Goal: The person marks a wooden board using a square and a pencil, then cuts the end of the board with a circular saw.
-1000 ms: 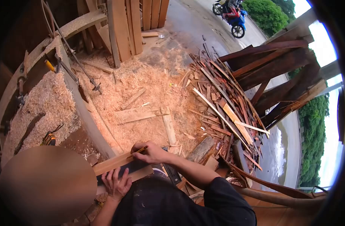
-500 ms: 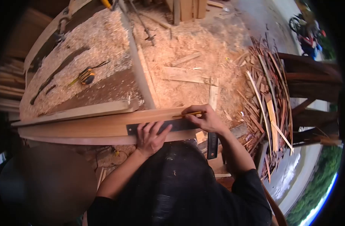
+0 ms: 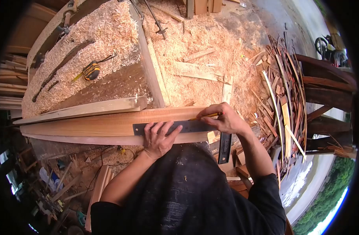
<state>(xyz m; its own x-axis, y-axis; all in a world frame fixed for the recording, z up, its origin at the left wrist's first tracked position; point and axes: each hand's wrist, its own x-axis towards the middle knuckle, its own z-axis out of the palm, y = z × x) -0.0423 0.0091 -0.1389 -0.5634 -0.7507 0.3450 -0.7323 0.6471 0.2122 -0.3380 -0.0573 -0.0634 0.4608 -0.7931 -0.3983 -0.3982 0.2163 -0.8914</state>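
Note:
A long, planed wooden board [image 3: 93, 124] with a tapered left end lies across the workbench in front of me. A dark metal square [image 3: 187, 126] rests flat on it, its black handle [image 3: 225, 149] hanging over the near edge on the right. My left hand [image 3: 160, 138] presses the blade down near its left part, fingers spread and lying on top. In a pinch grip, my right hand [image 3: 226, 119] holds a yellow pencil [image 3: 209, 116], its point at the blade's far edge. The fingers partly cover the blade's right part.
A rough wood strip [image 3: 85, 109] lies just beyond the board. On the shavings-covered bench [image 3: 124, 84] sits a yellow-black tape measure [image 3: 91, 72]. Metal clamps [image 3: 159, 29] stand at its far side. Scrap sticks [image 3: 283, 102] are heaped to the right; clutter and planks lie lower left.
My right hand has slid a little to the right along the square with the pencil. My left hand and the square stay in place. A blurred, dark round shape at lower left is gone.

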